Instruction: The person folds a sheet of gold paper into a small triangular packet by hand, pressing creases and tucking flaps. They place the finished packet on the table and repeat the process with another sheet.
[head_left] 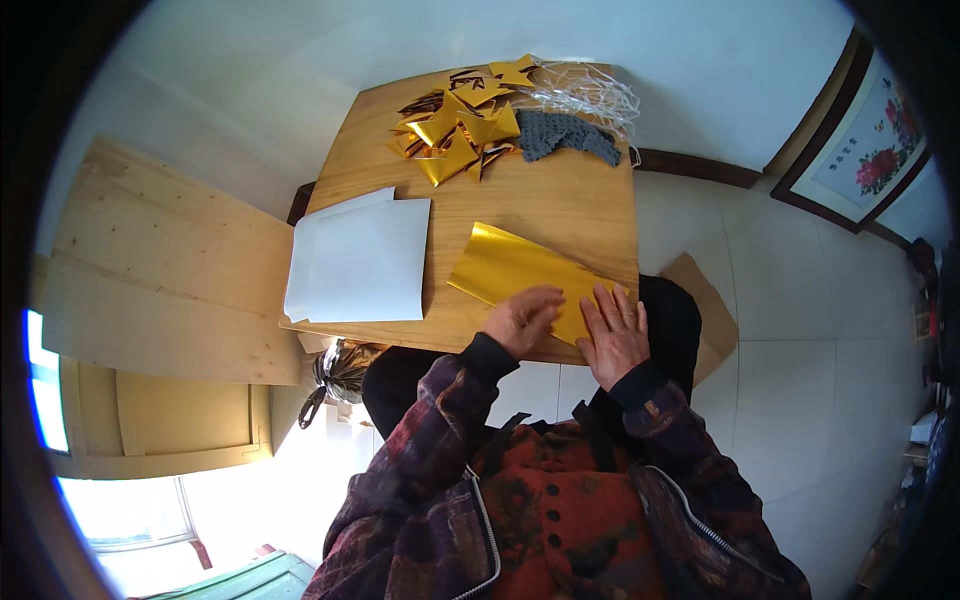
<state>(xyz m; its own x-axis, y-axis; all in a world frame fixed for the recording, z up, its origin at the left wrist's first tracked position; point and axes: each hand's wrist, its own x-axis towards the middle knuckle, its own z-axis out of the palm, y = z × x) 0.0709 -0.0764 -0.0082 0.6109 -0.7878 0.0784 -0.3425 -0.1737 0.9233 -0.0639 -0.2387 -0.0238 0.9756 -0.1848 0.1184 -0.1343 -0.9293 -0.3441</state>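
Right hand [617, 335] laid flat, left hand [522, 318] curled (grip unclear), gold sheet [520, 265] slanting lengthwise, far left to near right

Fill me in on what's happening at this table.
A person is handling a gold foil sheet at the near right of the wooden table. The right hand lies spread on its right end; the left hand is curled at its near edge. A stack of white sheets lies to the left. Farther back are folded gold pieces, a grey knitted cloth and tangled pale string.
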